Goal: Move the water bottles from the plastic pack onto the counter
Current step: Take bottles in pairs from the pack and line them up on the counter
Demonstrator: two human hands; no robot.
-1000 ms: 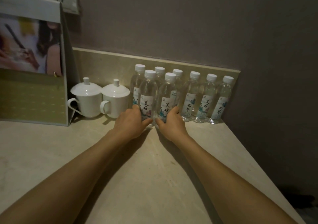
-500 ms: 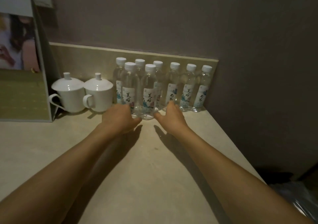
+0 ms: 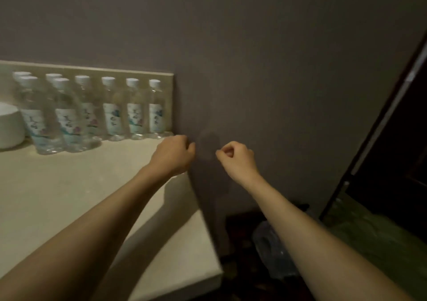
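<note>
Several clear water bottles (image 3: 111, 113) with white caps and blue-pink labels stand upright at the back of the beige counter (image 3: 69, 196), against its low backsplash. Two of them (image 3: 57, 120) stand a little in front of the row. My left hand (image 3: 174, 155) hovers over the counter's right edge, fingers curled in, holding nothing. My right hand (image 3: 235, 156) is past the counter edge in front of the wall, fingers curled shut and empty. On the floor to the right lies a crumpled clear plastic pack (image 3: 275, 247), dim and partly hidden behind my right forearm.
A white cup (image 3: 10, 129) shows at the left edge of the counter. The grey wall (image 3: 277, 69) rises right behind the counter's right end. A dark frame (image 3: 369, 138) leans at the far right, with a greenish surface (image 3: 374, 233) below it.
Both hands have let go of the two front bottles and swung right, away from the row. The view has turned right, so the lidded cups and the stand have left the picture.
</note>
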